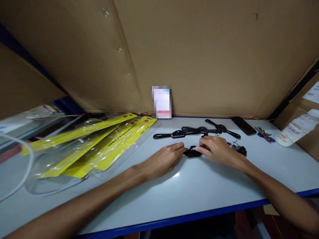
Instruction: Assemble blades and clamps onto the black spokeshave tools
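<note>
Nearest, the left hand and right hand rest on the white tabletop, fingertips of both pinching a small black plastic watch case between them (palms down). Beyond lie three black strapped watches.

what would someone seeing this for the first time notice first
The eye goes first to the two bare hands meeting at the middle of the white table: the left hand and the right hand both touch a small black part. Next come the yellow-topped clear bags fanned out to the left. Behind the hands lie several black watches with their straps spread out.
</note>
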Motion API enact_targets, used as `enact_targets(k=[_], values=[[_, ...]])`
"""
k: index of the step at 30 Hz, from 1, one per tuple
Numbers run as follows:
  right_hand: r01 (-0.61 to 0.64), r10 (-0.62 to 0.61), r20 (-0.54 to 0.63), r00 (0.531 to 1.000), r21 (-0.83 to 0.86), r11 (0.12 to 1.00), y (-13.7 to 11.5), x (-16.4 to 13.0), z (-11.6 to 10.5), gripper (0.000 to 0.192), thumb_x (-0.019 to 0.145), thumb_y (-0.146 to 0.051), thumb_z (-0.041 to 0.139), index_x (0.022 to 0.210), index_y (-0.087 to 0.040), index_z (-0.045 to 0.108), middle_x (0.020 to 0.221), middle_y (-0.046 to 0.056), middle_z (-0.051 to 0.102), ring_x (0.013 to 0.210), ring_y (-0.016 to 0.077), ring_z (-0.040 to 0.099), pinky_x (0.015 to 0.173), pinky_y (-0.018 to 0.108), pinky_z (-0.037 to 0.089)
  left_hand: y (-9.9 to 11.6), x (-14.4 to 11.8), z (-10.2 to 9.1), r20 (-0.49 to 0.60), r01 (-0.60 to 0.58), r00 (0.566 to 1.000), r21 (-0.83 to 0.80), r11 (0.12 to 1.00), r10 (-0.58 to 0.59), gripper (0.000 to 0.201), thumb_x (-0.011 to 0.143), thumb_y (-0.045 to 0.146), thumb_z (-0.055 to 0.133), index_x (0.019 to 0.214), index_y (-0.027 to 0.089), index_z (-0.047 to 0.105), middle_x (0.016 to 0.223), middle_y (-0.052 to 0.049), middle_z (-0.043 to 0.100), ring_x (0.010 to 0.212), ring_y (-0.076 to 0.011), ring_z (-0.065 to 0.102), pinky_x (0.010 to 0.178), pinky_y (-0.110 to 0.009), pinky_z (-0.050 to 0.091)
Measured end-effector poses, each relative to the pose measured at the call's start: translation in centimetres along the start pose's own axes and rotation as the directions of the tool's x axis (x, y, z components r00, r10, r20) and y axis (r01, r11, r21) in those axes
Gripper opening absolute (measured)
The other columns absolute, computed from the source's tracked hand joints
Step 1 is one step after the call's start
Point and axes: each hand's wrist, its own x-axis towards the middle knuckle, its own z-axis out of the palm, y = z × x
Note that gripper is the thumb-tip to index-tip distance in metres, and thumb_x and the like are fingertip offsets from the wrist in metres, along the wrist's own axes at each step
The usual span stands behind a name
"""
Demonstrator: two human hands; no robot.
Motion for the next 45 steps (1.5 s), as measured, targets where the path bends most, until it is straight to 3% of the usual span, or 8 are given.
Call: enact_targets(k=[7, 13, 18, 23, 26, 31, 36, 45], values=[[-0.094, 0.094, -0.009, 0.996, -0.086, 0.992, -1.8, 0.8, 2.1, 0.042, 0.104, -0.042, 0.047, 0.079, -0.016, 0.068, 0.077, 0.010, 0.070, 0.062, 0.0179, 0.056, 0.056, 0.034, 0.021, 0.2, 0.0, 0.4, -0.012, -0.028, 1.000, 0.072, 0.997, 0.029, 0.029, 0.100, 0.011, 0.038, 0.118, 0.015, 0.060, 0.103, -0.009, 0.060, 0.085, -0.0215, 0.062, 0.076, -0.037, 0.057], [-0.080, 0.081, 0.016, 0.997, -0.077, 0.994, -1.1, 0.4, 1.3, 0.038, 0.103, -0.039, 0.048, 0.079, -0.019, 0.067, 0.075, 0.008, 0.069, 0.062, 0.0176, 0.054, 0.057, 0.033, 0.020, 0.0, 0.0, 0.2, -0.014, -0.006, 1.000, -0.002, 1.000, 0.006, 0.034, 0.101, 0.016, 0.038, 0.130, 0.016, 0.057, 0.108, -0.009, 0.061, 0.092, -0.0223, 0.065, 0.081, -0.038, 0.057], [-0.177, 0.165, -0.101, 0.981, -0.121, 0.977, 2.4, 0.2, -1.9, 0.036, 0.102, -0.039, 0.048, 0.078, -0.021, 0.068, 0.070, 0.005, 0.066, 0.062, 0.0175, 0.053, 0.058, 0.031, 0.025, -0.7, -0.1, -0.4, 0.022, 0.034, 0.999, 0.032, 0.999, -0.035, 0.037, 0.103, 0.018, 0.034, 0.131, 0.015, 0.058, 0.111, -0.011, 0.060, 0.091, -0.0222, 0.064, 0.082, -0.039, 0.056], [-0.462, 0.382, -0.365, 0.849, -0.161, 0.872, 8.7, -0.1, -5.9, 0.034, 0.101, -0.042, 0.048, 0.086, -0.021, 0.071, 0.078, 0.007, 0.071, 0.070, 0.0206, 0.061, 0.062, 0.031, 0.033, -1.6, -0.1, -0.7, -0.052, 0.012, 0.999, 0.112, 0.994, -0.007, 0.036, 0.101, 0.019, 0.036, 0.122, 0.015, 0.065, 0.103, -0.013, 0.062, 0.096, -0.0271, 0.058, 0.084, -0.044, 0.054], [-0.558, 0.497, -0.270, 0.825, -0.242, 0.794, 12.2, -0.6, -6.6, 0.026, 0.098, -0.038, 0.053, 0.094, -0.022, 0.073, 0.089, 0.009, 0.074, 0.082, 0.0242, 0.065, 0.063, 0.031, 0.035, -2.0, -0.1, -0.6, -0.084, 0.004, 0.996, 0.137, 0.991, 0.007, 0.034, 0.099, 0.017, 0.038, 0.116, 0.016, 0.067, 0.104, -0.013, 0.061, 0.095, -0.0273, 0.056, 0.083, -0.043, 0.053], [-0.465, 0.494, 0.036, 0.869, -0.284, 0.838, 15.0, -0.4, -4.5, 0.025, 0.087, -0.036, 0.068, 0.108, -0.023, 0.074, 0.106, 0.009, 0.074, 0.095, 0.0250, 0.067, 0.070, 0.029, 0.040, -2.2, -0.2, -0.3, -0.081, 0.004, 0.997, 0.143, 0.990, 0.007, 0.031, 0.101, 0.019, 0.039, 0.117, 0.017, 0.066, 0.105, -0.012, 0.060, 0.095, -0.0260, 0.057, 0.085, -0.043, 0.053], [-0.423, 0.462, 0.099, 0.881, -0.272, 0.864, 15.2, 0.4, -2.8, 0.028, 0.082, -0.030, 0.070, 0.109, -0.024, 0.076, 0.106, 0.011, 0.074, 0.096, 0.0271, 0.068, 0.073, 0.030, 0.043, -1.7, -0.1, -0.7, -0.063, -0.011, 0.998, 0.128, 0.992, 0.019, 0.031, 0.102, 0.021, 0.040, 0.113, 0.016, 0.068, 0.102, -0.011, 0.062, 0.096, -0.0257, 0.058, 0.085, -0.043, 0.053], [-0.410, 0.454, 0.114, 0.884, -0.276, 0.869, 15.9, 0.6, -2.6, 0.031, 0.084, -0.031, 0.067, 0.113, -0.023, 0.074, 0.108, 0.012, 0.073, 0.095, 0.0268, 0.069, 0.074, 0.031, 0.045, -0.7, 0.0, -0.9, 0.030, 0.060, 0.997, 0.145, 0.988, -0.065, 0.023, 0.104, 0.026, 0.036, 0.101, 0.015, 0.056, 0.098, -0.010, 0.062, 0.085, -0.0237, 0.059, 0.076, -0.040, 0.051]])
